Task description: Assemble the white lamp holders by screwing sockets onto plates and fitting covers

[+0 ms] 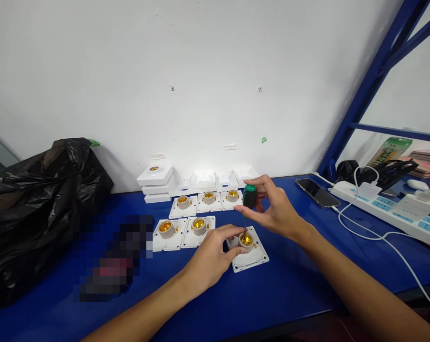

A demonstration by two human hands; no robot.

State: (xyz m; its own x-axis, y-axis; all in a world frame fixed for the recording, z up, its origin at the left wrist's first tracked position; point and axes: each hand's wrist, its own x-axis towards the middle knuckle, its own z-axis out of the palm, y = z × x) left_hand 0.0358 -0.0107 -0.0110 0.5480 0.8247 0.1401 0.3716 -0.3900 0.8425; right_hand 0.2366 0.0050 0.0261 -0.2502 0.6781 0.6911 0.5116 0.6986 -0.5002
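"What's being done over there?"

"A screwdriver (249, 195) is down in the gold-lined socket (246, 240) on a square white plate (252, 262), flat on the blue worktop (289, 294). I'd call it work on a screw inside, though I can't see its head."

"And the grips?"

"The right hand (279, 211) pinches the green-and-black handle between thumb and fingers. The left hand (209, 259) has thumb and fingers closed around the socket's rim."

"What does that call for?"

"To my eye, an upright shaft, a light twist, and that left grip steady so the plate can't turn. Five similar assemblies (199, 226) sit to the left and behind, near the stacked white housings (157, 178)."

"Any brands?"

"The green package (391, 151) by the power strip (386, 209) has printing, too small for me to read. I can't make out any label on the screwdriver."
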